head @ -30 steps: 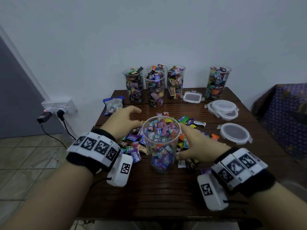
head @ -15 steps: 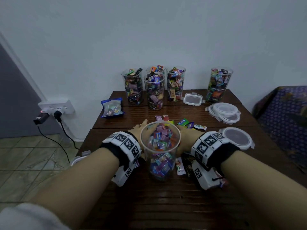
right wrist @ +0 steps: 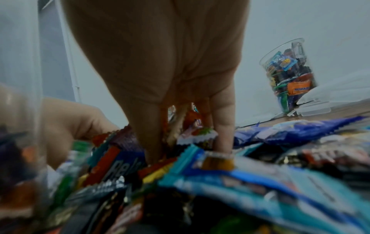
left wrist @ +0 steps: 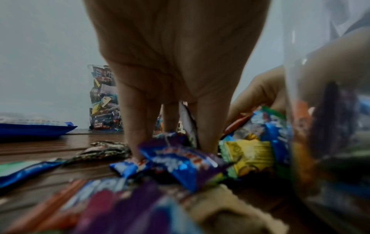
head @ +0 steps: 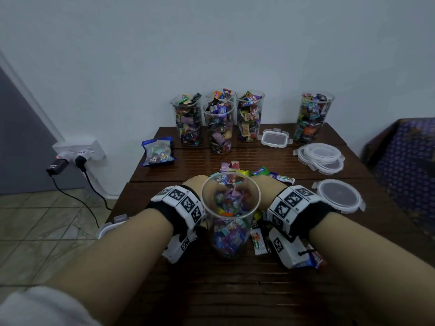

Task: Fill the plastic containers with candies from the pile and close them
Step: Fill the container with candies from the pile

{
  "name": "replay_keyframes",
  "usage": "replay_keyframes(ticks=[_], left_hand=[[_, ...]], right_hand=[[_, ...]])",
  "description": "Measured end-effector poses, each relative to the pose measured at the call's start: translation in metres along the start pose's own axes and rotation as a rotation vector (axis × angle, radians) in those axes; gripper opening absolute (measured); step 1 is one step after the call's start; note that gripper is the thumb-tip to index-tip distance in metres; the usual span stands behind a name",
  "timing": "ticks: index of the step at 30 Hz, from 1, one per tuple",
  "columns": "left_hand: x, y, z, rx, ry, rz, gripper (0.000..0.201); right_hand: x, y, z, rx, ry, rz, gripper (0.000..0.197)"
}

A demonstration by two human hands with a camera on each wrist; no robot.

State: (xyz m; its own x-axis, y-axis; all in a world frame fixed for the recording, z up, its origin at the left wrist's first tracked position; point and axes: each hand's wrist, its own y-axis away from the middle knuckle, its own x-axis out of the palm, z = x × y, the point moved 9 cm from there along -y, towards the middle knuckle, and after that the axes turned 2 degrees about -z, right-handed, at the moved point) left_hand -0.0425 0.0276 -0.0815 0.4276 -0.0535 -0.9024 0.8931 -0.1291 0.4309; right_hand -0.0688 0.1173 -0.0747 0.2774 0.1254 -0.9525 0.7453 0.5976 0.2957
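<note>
A dark wooden slatted table (head: 235,290) stands against a pale wall (head: 211,43), with tiled floor (head: 35,220) to the left and a wall socket (head: 80,151) holding two plugs. A blue patterned cloth (head: 407,165) covers something at the right edge.

At the back of the table stand five clear tubs full of sweets: a group of four (head: 219,125) and one apart to the right (head: 313,116). Near them lie a small square lid (head: 275,137), a stack of round lids (head: 320,156), one round lid alone (head: 339,196) and a blue bag of sweets (head: 157,151).

The open tub being filled (head: 229,220) stands near the front, partly full, directly before the pile of sweets (head: 259,172) and hiding most of it from the head view.

The left hand (left wrist: 176,71) and right hand (right wrist: 160,71) reach past either side of that tub. In the wrist views each hand's fingers point down, fairly straight, into the wrappers; the fingertips are buried, so I cannot tell whether either hand grips a sweet.
</note>
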Motion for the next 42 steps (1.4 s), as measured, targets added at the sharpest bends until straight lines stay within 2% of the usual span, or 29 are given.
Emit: replay_keyframes(ticks=[2, 3, 8, 14, 17, 21, 25, 29, 34, 37, 42], left_hand=[[-0.003, -0.002, 0.005, -0.002, -0.009, -0.049, 0.042], [-0.005, -0.001, 0.006, -0.008, -0.038, -0.068, 0.045], [-0.013, 0.004, 0.008, -0.008, 0.049, -0.182, 0.022], [-0.021, 0.010, 0.020, -0.096, 0.122, -0.226, 0.023], [-0.027, 0.016, 0.026, -0.109, 0.226, -0.285, 0.019], [-0.040, 0.032, 0.030, -0.093, 0.494, -0.429, 0.010], [-0.055, 0.046, 0.034, -0.103, 0.616, -0.541, 0.008], [-0.070, 0.061, 0.042, -0.096, 0.788, -0.660, 0.019], [-0.093, 0.097, 0.047, 0.000, 1.047, -0.812, 0.030], [-0.101, 0.112, 0.052, 0.030, 1.102, -0.866, 0.033], [-0.100, 0.126, 0.049, 0.041, 1.070, -0.892, 0.034]], right_hand=[[-0.005, 0.001, 0.000, -0.010, -0.034, -0.042, 0.027], [-0.004, -0.001, -0.002, -0.019, -0.045, -0.063, 0.023], [-0.008, 0.003, -0.007, 0.014, -0.055, -0.089, 0.019], [-0.018, 0.009, -0.021, 0.047, -0.294, -0.197, 0.021], [-0.030, 0.016, -0.026, 0.047, -0.364, -0.256, 0.019], [-0.046, 0.030, -0.027, 0.047, -0.449, -0.333, 0.014], [-0.062, 0.043, -0.027, 0.037, -0.567, -0.402, 0.003], [-0.083, 0.060, -0.023, -0.019, -0.632, -0.483, 0.003], [-0.114, 0.084, -0.005, -0.138, -0.694, -0.612, 0.009], [-0.130, 0.101, 0.013, -0.220, -0.723, -0.674, 0.016], [-0.132, 0.117, 0.047, -0.315, -0.654, -0.707, 0.008]])
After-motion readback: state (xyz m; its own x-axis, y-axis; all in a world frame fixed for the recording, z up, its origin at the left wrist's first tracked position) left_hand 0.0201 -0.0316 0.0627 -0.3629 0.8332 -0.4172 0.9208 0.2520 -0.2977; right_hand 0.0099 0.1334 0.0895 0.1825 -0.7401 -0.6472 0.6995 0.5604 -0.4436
